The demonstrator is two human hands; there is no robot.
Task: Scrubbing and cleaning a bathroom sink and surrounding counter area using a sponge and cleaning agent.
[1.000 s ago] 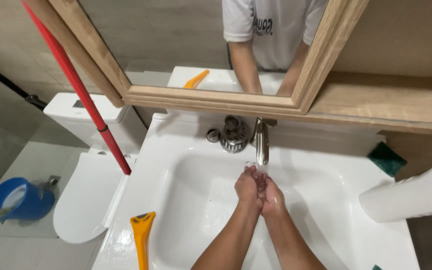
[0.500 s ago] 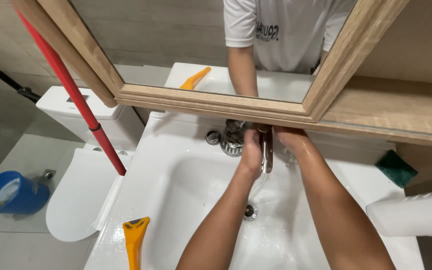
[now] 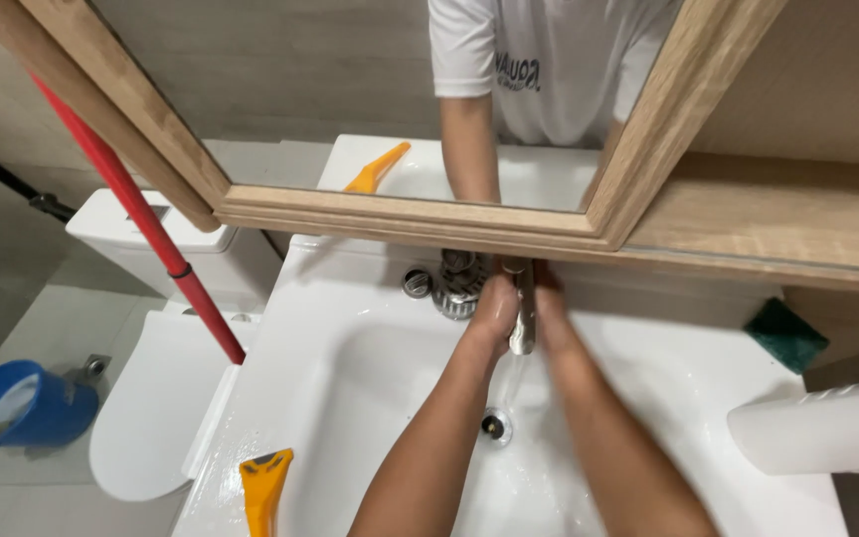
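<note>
Orange scraper (image 3: 264,484) beside white sink (image 3: 350,398)

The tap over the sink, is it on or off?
On. A thin stream of water falls from the tap toward the drain, between the left hand and right hand at the spout.

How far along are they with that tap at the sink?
Done: the white sink looks wet, with droplets across its rim. In hand: the left hand and right hand are both on the chrome tap, with water running from it. Left: the orange scraper and green sponge lie untouched.
</note>
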